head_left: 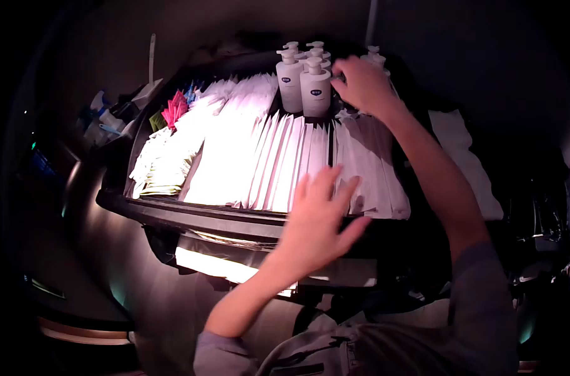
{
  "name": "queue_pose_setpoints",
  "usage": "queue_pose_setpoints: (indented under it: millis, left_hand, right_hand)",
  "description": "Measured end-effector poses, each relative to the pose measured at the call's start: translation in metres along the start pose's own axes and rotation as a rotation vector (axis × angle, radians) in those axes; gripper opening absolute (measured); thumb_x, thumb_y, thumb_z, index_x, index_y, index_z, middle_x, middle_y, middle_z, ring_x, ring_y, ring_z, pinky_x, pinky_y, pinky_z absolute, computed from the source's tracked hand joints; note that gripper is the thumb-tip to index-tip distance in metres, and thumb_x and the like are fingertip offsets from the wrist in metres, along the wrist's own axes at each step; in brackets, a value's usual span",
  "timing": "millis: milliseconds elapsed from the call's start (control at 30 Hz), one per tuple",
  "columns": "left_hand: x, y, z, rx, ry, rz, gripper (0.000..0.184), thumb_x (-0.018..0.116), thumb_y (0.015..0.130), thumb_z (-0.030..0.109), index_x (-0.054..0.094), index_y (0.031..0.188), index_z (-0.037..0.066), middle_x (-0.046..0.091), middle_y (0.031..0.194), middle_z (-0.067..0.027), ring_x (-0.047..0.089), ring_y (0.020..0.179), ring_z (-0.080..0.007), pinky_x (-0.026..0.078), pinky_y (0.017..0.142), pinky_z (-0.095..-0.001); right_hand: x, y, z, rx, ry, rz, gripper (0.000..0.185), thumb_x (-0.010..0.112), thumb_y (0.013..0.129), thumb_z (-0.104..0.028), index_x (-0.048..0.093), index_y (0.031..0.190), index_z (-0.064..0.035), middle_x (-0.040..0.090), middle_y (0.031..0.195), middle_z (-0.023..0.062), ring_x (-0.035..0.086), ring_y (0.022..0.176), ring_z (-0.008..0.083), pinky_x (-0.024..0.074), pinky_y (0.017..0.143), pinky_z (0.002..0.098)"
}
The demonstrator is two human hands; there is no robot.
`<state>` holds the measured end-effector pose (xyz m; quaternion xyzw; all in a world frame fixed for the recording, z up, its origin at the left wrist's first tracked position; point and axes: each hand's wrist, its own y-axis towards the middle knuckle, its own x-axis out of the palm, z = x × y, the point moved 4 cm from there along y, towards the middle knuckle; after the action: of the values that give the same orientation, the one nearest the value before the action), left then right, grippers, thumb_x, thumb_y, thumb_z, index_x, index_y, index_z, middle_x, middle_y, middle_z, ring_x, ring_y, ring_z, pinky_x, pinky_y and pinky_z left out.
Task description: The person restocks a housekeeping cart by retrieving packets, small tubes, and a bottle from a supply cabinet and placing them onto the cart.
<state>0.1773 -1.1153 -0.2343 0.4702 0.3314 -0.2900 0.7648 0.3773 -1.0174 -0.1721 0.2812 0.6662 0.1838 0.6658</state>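
Observation:
My left hand (319, 222) hovers over the front edge of a black tray (197, 212), its fingers spread and holding nothing. Beneath its fingertips stand rows of white paper packets (285, 156). At the back, my right hand (363, 84) reaches in beside a group of white pump bottles (315, 93) with dark blue labels. Its thumb and forefinger are apart, close to the right side of the group, with nothing visible between them. Another white pump bottle (374, 56) shows partly behind this hand. Pink packets (174, 109) lie at the tray's left.
Spray bottles and other supplies (103, 119) hang at the left. A white cloth or paper strip (465, 160) lies right of the tray. White folded material (219, 264) sits on a shelf below. Dark items stand at the far right.

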Motion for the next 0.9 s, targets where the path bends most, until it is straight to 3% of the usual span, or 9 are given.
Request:
queue_pose_setpoints:
  millis: [100, 233, 300, 433, 533, 633, 767, 867, 900]
  left_hand:
    - [-0.046, -0.015, -0.032, -0.07, -0.084, 0.005, 0.043, 0.065, 0.071, 0.014, 0.053, 0.11, 0.003, 0.047, 0.118, -0.0179, 0.044, 0.112, -0.0321, 0.034, 0.093, -0.0414]
    - [-0.079, -0.05, -0.09, -0.126, -0.015, 0.256, 0.031, 0.063, 0.069, 0.005, 0.059, 0.1, 0.0, 0.054, 0.108, -0.0172, 0.049, 0.107, -0.0348, 0.037, 0.09, -0.0398]
    - [-0.077, -0.074, -0.119, -0.061, 0.076, 0.311, 0.028, 0.059, 0.069, 0.002, 0.059, 0.097, 0.0, 0.055, 0.106, -0.0162, 0.048, 0.107, -0.0356, 0.036, 0.089, -0.0408]
    - [-0.064, -0.102, -0.166, 0.04, 0.081, 0.334, 0.024, 0.056, 0.066, 0.002, 0.06, 0.09, 0.001, 0.058, 0.096, -0.0135, 0.053, 0.098, -0.0347, 0.037, 0.086, -0.0408]
    - [-0.069, -0.1, -0.172, 0.075, 0.091, 0.341, 0.026, 0.056, 0.065, 0.008, 0.06, 0.09, 0.002, 0.059, 0.094, -0.0124, 0.053, 0.098, -0.0355, 0.036, 0.087, -0.0431]
    - [-0.073, -0.104, -0.176, 0.07, 0.036, 0.319, 0.029, 0.056, 0.067, 0.009, 0.059, 0.094, 0.001, 0.058, 0.098, -0.0136, 0.049, 0.103, -0.0389, 0.03, 0.093, -0.0512]
    - [-0.079, -0.105, -0.176, 0.098, -0.021, 0.361, 0.027, 0.055, 0.069, 0.006, 0.058, 0.096, 0.0, 0.055, 0.103, -0.0161, 0.045, 0.107, -0.0417, 0.026, 0.096, -0.0534]
    - [-0.086, -0.11, -0.173, 0.163, 0.054, 0.471, 0.025, 0.055, 0.073, 0.006, 0.057, 0.096, -0.003, 0.053, 0.106, -0.018, 0.045, 0.108, -0.0396, 0.029, 0.095, -0.051]
    - [-0.083, -0.109, -0.168, 0.189, 0.049, 0.525, 0.024, 0.055, 0.075, 0.006, 0.057, 0.096, -0.005, 0.052, 0.108, -0.0185, 0.045, 0.109, -0.0388, 0.031, 0.095, -0.0495]
  right_hand:
    - [0.006, 0.037, -0.011, 0.053, 0.007, -0.032, 0.04, 0.064, 0.072, -0.03, 0.055, 0.106, -0.0108, 0.057, 0.096, 0.0111, 0.056, 0.092, 0.0287, 0.0454, 0.077, 0.0395]
    - [0.041, 0.07, -0.015, 0.07, -0.047, -0.144, 0.05, 0.068, 0.067, -0.03, 0.052, 0.11, -0.0109, 0.057, 0.1, 0.0108, 0.055, 0.097, 0.0286, 0.0452, 0.08, 0.0391]
    - [0.051, 0.075, -0.016, 0.107, -0.012, -0.385, 0.053, 0.071, 0.063, -0.028, 0.053, 0.11, -0.0102, 0.056, 0.105, 0.0107, 0.054, 0.1, 0.0283, 0.0453, 0.082, 0.0381]
    - [0.061, 0.082, -0.016, 0.002, -0.026, -0.461, 0.056, 0.073, 0.061, -0.026, 0.052, 0.11, -0.0086, 0.056, 0.095, 0.0119, 0.054, 0.092, 0.0297, 0.0441, 0.078, 0.037]
    - [0.051, 0.072, -0.022, -0.011, -0.023, -0.434, 0.056, 0.07, 0.068, -0.023, 0.047, 0.118, -0.0094, 0.052, 0.1, 0.0127, 0.053, 0.089, 0.0273, 0.0431, 0.078, 0.0352]
    - [0.004, 0.038, -0.036, -0.024, -0.076, -0.214, 0.057, 0.063, 0.077, -0.02, 0.039, 0.127, -0.012, 0.047, 0.115, 0.012, 0.051, 0.094, 0.0223, 0.0418, 0.083, 0.0315]
    - [-0.111, -0.057, -0.069, 0.119, 0.153, -0.177, 0.052, 0.059, 0.081, -0.021, 0.039, 0.127, -0.0087, 0.044, 0.125, 0.0126, 0.052, 0.093, 0.0176, 0.0431, 0.083, 0.0311]
    - [-0.203, -0.173, -0.106, 0.43, 0.418, -0.151, 0.048, 0.059, 0.081, -0.019, 0.042, 0.124, -0.005, 0.048, 0.12, 0.0127, 0.054, 0.092, 0.0182, 0.0455, 0.08, 0.0323]
    - [-0.241, -0.216, -0.124, 0.311, 0.238, -0.18, 0.047, 0.062, 0.079, -0.02, 0.046, 0.12, -0.0033, 0.051, 0.118, 0.0126, 0.056, 0.092, 0.0218, 0.0476, 0.077, 0.0347]
